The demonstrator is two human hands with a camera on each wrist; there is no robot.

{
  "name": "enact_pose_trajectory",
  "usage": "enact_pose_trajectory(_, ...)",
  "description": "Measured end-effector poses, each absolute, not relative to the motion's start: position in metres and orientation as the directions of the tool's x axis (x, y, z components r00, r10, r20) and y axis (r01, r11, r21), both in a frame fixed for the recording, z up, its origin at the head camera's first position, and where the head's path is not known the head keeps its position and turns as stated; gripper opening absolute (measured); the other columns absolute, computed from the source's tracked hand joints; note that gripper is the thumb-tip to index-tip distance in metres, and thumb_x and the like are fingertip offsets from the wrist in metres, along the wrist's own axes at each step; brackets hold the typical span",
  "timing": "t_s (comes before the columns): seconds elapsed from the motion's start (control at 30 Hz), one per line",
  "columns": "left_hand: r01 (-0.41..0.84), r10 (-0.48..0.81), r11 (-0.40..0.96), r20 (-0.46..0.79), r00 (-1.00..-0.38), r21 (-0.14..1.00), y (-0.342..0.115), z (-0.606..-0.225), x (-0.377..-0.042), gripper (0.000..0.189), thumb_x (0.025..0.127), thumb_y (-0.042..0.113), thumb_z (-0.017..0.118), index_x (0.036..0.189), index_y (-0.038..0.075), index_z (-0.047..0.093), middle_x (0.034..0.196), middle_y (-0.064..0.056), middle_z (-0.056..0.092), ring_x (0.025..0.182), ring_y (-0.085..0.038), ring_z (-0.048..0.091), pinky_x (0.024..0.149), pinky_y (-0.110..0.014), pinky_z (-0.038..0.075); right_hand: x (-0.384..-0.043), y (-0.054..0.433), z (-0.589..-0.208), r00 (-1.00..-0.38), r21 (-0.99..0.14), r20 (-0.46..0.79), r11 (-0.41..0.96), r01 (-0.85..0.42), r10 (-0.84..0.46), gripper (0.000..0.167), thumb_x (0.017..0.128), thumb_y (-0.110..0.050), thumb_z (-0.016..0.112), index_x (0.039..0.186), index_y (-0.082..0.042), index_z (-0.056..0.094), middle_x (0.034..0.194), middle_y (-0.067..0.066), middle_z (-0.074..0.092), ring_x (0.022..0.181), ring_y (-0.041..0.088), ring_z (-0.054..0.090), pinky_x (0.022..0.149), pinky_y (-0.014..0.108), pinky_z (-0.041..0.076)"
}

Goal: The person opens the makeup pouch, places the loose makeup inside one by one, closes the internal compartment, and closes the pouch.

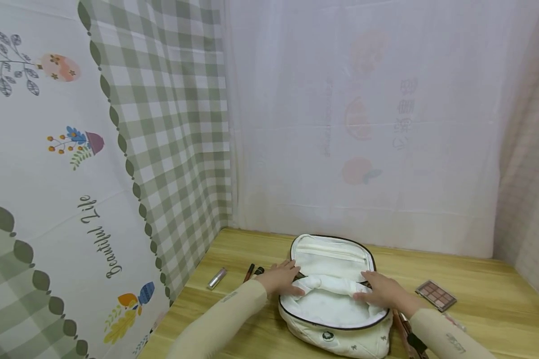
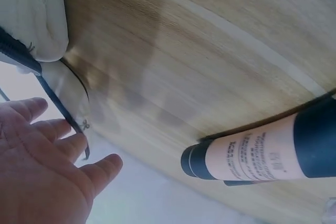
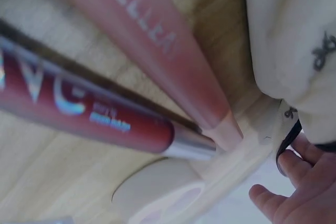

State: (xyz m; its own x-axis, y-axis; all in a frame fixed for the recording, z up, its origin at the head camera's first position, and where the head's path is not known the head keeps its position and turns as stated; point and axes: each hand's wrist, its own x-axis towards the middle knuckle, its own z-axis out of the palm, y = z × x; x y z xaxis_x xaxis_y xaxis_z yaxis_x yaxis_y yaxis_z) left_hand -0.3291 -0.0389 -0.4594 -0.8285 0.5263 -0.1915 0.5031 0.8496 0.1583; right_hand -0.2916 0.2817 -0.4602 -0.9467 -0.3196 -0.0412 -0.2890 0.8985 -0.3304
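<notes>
A white quilted cosmetic bag (image 1: 337,341) stands unzipped on the wooden table, its lid (image 1: 332,262) tipped back and its white lining showing. At the bag's left side my left hand (image 1: 280,279) rests by the rim, fingers spread and thumb toward the opening. My right hand (image 1: 384,291) touches the opposite side, its fingertips near the hinge of the lid. In the right wrist view, fingers (image 3: 294,166) lie against the dark-edged rim. Neither hand grips a loose item.
Left of the bag lie a silver lipstick tube (image 1: 217,278), a slim dark tube (image 1: 249,272) and a pink, black-capped tube (image 2: 252,153). To the right are an eyeshadow palette (image 1: 435,295), a red lip gloss tube (image 3: 94,108) and a pink tube (image 3: 163,45). Cloth curtains (image 1: 364,214) border the table.
</notes>
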Motion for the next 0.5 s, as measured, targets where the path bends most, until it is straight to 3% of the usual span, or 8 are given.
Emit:
enact_pose_trajectory(0.27,0.508,0.533,0.845,-0.167,-0.830,0.167,-0.045,-0.461,-0.330,0.076,0.092,0.060,0.059,0.153,0.019,0.041,0.161,-0.002,0.029,0.148,-0.021,0.022,0.116,-0.049,0.023,-0.287,0.286,-0.449,-0.920,-0.380,-0.037,0.857,-0.348,-0.390,0.082,0.086,-0.042,0.075,0.135,0.017,0.047,0.135,0.039,0.046,0.127,0.056,0.041,0.103,0.064,0.033)
enact_pose_trajectory(0.5,0.524,0.543,0.838,-0.138,-0.829,0.153,-0.044,-0.467,-0.328,0.071,0.092,0.057,0.061,0.150,0.019,0.045,0.159,-0.002,0.032,0.147,-0.019,0.025,0.115,-0.048,0.027,-0.280,0.290,-0.441,-0.908,-0.459,-0.119,0.833,-0.308,-0.401,0.091,0.079,-0.040,0.083,0.139,0.015,0.044,0.140,0.040,0.040,0.130,0.058,0.035,0.104,0.067,0.028)
